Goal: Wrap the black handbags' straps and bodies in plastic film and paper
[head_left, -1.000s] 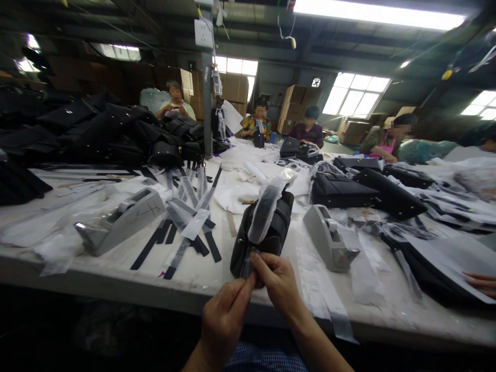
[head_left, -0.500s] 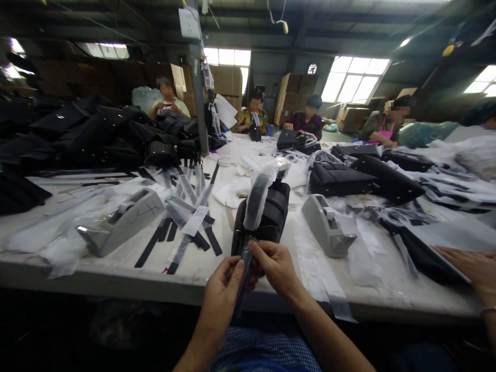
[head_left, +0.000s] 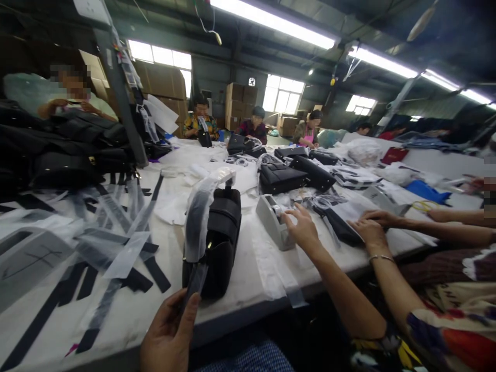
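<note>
A black handbag [head_left: 222,243] stands near the table's front edge. Its handle [head_left: 197,222] arches up, wrapped in clear plastic. My left hand [head_left: 170,330] pinches the lower end of a dark strap [head_left: 197,281], sheathed in clear film, at the near side of the bag. Off to the right, my right hand [head_left: 304,230] reaches to a grey tape dispenser [head_left: 271,225], fingers apart and touching or close to its tape roll. I cannot make out any tape between the fingers.
Plastic-covered black straps [head_left: 116,253] lie crossed on the left, beside another grey dispenser [head_left: 31,263]. Black bags [head_left: 282,175] stand farther back. At right, a co-worker's hands [head_left: 374,227] press on a white sheet over a black bag. More people sit across the table.
My right hand has left the strap and moved right to the tape dispenser. The left hand keeps its hold on the strap. The view has turned right.
</note>
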The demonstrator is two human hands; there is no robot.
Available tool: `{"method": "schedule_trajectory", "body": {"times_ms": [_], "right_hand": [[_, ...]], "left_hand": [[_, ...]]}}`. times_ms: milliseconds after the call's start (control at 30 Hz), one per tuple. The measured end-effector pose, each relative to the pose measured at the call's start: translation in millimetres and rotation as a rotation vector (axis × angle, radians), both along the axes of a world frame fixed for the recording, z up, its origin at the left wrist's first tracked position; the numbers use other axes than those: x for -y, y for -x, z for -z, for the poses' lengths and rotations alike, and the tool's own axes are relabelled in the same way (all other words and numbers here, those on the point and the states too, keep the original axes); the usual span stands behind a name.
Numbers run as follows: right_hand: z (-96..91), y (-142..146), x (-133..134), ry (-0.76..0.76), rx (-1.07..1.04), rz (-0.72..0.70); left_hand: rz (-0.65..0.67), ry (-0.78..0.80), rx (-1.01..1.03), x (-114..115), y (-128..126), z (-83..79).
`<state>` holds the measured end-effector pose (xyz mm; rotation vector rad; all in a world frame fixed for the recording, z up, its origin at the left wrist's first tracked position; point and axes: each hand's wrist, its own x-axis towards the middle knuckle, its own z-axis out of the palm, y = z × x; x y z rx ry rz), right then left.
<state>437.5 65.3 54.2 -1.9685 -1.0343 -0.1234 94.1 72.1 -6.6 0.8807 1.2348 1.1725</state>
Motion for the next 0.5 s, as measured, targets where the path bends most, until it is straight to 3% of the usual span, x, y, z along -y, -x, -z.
{"method": "schedule_trajectory", "body": {"times_ms": [67, 167, 333, 500], "right_hand": [[7.1, -27.5, -1.0, 0.082, -0.053, 0.034], [17.2, -45.2, -2.2, 0.144, -0.155, -0.007], [20.5, -48.7, -1.1, 0.105, -0.321, -0.067], [2.9, -38.0, 19.8, -0.023, -0.374, -0.128]], "left_hand": [[0.014, 0.011, -0.024, -0.2, -0.2, 1.8], [0.02, 0.024, -0.022, -0.2, 0.0, 3.1], [0.015, 0.068, -0.025, -0.9, 2.1, 1.9], [0.015, 0.062, -0.073, -0.1, 2.2, -1.0]]}}
